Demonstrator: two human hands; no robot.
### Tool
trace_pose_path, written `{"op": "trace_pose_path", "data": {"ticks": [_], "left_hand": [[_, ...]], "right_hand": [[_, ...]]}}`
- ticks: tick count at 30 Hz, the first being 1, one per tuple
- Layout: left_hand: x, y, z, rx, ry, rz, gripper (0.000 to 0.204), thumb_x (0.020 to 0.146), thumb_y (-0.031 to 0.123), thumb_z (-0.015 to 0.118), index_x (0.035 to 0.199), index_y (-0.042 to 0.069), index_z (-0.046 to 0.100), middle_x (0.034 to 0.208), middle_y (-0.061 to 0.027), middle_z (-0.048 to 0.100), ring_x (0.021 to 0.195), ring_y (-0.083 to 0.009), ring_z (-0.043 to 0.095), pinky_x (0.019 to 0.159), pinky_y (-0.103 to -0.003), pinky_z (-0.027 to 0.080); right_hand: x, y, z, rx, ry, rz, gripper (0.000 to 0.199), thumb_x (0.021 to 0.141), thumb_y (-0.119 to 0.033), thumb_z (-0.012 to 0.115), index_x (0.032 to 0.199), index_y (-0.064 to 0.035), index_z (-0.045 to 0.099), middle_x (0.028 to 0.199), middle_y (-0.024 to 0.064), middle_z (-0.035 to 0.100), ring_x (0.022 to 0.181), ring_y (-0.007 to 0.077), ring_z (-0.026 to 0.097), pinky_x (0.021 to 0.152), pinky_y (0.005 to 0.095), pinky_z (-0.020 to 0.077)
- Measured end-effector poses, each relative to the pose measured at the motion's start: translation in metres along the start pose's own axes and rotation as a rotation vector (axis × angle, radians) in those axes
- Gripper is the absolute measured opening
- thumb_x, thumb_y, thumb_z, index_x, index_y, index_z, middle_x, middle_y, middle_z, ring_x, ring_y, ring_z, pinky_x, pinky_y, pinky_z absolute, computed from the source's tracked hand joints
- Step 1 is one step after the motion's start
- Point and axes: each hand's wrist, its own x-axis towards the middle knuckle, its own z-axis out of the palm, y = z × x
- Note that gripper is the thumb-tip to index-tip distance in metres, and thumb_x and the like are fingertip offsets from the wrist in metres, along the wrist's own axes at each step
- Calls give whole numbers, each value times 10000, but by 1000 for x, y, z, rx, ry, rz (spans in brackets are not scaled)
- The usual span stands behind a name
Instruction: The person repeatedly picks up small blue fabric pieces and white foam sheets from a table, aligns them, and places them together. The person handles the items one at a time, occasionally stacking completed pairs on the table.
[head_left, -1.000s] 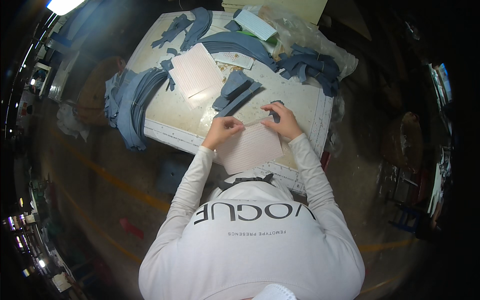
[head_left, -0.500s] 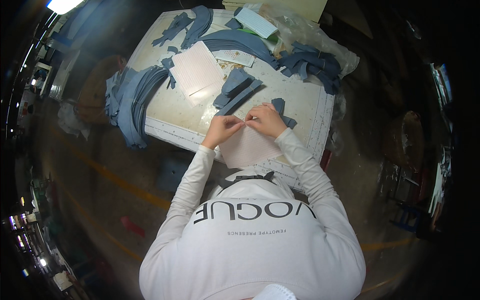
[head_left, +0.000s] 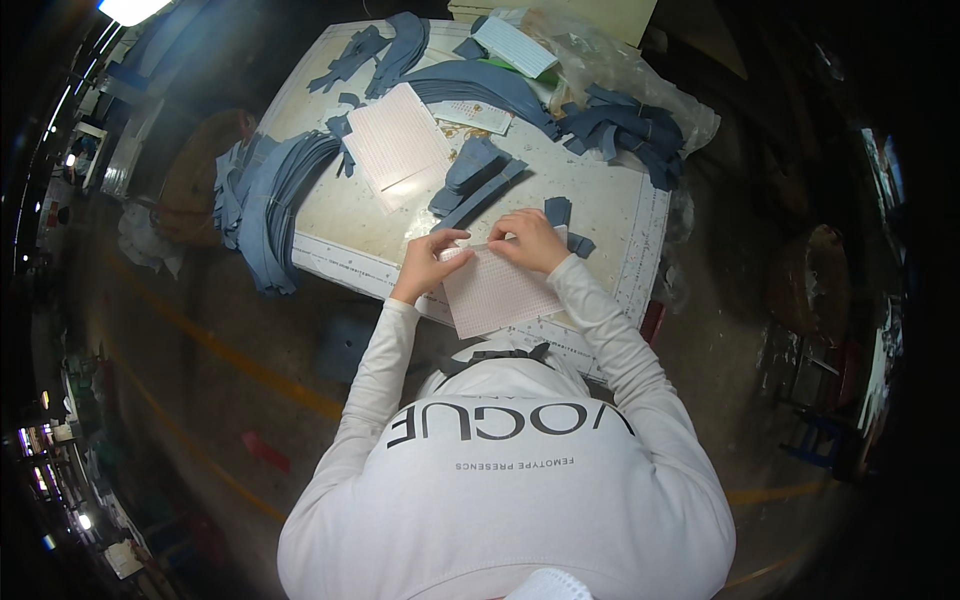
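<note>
A pale pink sheet with rows of fine marks lies at the table's near edge, in front of my body. At its upper edge, my right hand has its fingertips pinched on it. Beside the sheet's upper left corner is my left hand, thumb and forefinger apart with nothing visible between them. Just beyond my hands lies a small stack of blue-grey cut fabric pieces. More blue fabric shows past my right hand, partly covered by it.
Further pink sheets lie on the white table. A thick bundle of blue strips hangs over its left edge. At the back are a curved strip stack, a dark blue bundle and clear plastic wrapping.
My left hand has moved left, away from my right hand, and its thumb and forefinger have parted. My right hand stays at the sheet's upper edge.
</note>
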Motion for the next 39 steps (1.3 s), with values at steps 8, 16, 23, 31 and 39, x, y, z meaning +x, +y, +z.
{"op": "trace_pose_path", "data": {"ticks": [8, 16, 23, 31, 39], "left_hand": [[-2, -11, -5, -21, -49, -81, 164, 836, 135, 721, 911, -12, 721, 799, -14, 690, 737, -54, 594, 675, -218, 485], [0, -7, 5, -51, 14, -28, 165, 818, 132, 731, 894, -15, 724, 783, -27, 692, 718, -68, 594, 683, -216, 483], [-1, -14, 9, -93, 22, -113, 213, 781, 187, 745, 888, 4, 726, 771, -53, 705, 722, -85, 618, 700, -253, 491], [15, -10, 6, 287, 89, 223, 326, 730, 202, 796, 984, 29, 689, 851, -81, 698, 766, -175, 648, 712, -285, 516], [35, -4, 19, 159, -185, -149, 197, 784, 177, 755, 888, 15, 714, 764, -51, 685, 687, -88, 607, 655, -240, 485]], "right_hand": [[4, -13, 16, 134, 180, 4, 129, 777, -226, 719, 826, -111, 687, 881, 25, 670, 906, 218, 627, 913, 388, 402], [6, -17, 31, 198, 241, 2, 115, 757, -169, 727, 785, -81, 658, 836, 43, 658, 851, 263, 622, 799, 385, 452], [11, -16, 25, 195, 480, 95, 82, 768, -99, 706, 782, -40, 651, 812, 73, 655, 811, 276, 623, 738, 365, 485], [-2, 15, 17, 111, 311, 46, 78, 785, -123, 694, 776, -64, 644, 834, 54, 647, 867, 256, 609, 802, 379, 457], [-9, 10, 25, -21, 373, -63, 45, 781, -105, 676, 819, -84, 666, 916, 26, 660, 1024, 228, 586, 868, 387, 447]]}}
